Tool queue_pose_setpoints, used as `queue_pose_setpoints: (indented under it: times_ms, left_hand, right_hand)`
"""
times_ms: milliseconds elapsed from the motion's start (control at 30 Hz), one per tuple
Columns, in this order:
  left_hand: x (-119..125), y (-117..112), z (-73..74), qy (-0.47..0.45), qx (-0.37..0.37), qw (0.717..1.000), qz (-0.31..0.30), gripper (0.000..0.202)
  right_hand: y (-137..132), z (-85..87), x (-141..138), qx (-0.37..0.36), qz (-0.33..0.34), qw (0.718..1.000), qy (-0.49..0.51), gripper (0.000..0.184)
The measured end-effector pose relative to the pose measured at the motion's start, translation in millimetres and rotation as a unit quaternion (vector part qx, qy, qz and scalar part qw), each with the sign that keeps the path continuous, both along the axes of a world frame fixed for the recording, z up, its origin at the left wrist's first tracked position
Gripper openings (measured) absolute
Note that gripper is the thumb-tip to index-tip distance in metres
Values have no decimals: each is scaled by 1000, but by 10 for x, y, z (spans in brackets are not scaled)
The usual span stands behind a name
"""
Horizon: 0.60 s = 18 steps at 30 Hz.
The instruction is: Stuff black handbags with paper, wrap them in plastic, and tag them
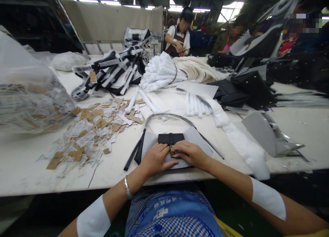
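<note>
On the white bench [303, 122], the narrow gold metal clasp [172, 152] points at me — right hand [191, 154] pinching it, left hand [155, 159] open alongside.

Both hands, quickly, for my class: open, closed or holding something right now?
Left hand: open, fingertips at the lower edge of the black flap.
Right hand: fingers bent at the gold-coloured clasp; whether it grips cannot be told.

In front of me, handbag [164, 138] on table [305, 127] | on my left, tag heap [96, 124], then plastic sack [33, 96] | on my right, padding strip [241, 144] | behind the handbag, tube bundle [161, 71] | back right, bags [257, 88]
</note>
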<state>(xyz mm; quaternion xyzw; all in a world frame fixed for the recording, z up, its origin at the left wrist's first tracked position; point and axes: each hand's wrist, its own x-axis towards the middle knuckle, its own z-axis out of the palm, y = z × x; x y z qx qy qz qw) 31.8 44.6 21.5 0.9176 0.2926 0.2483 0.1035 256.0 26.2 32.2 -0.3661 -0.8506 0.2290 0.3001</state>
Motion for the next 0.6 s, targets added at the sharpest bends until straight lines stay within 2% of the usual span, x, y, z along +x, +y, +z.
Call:
queue_pose_setpoints:
  times_ms: [167,300,500,600]
  left_hand:
    - [-96,-68,-52,-48,41,997,-43,30]
    - [-92,-60,-84,-56,41,993,-99,29]
    - [-62,-60,-133,-52,14,994,-97,24]
    - [-60,-61,-115,-41,1,995,-96,23]
  right_hand:
    - [6,-24,18,-12,-12,1000,-5,15]
    - [19,40,35,-33,-11,999,-17,11]
    - [24,92,3,2,-34,998,-44,24]
    - [53,59,-19,-51,-41,995,-79,24]
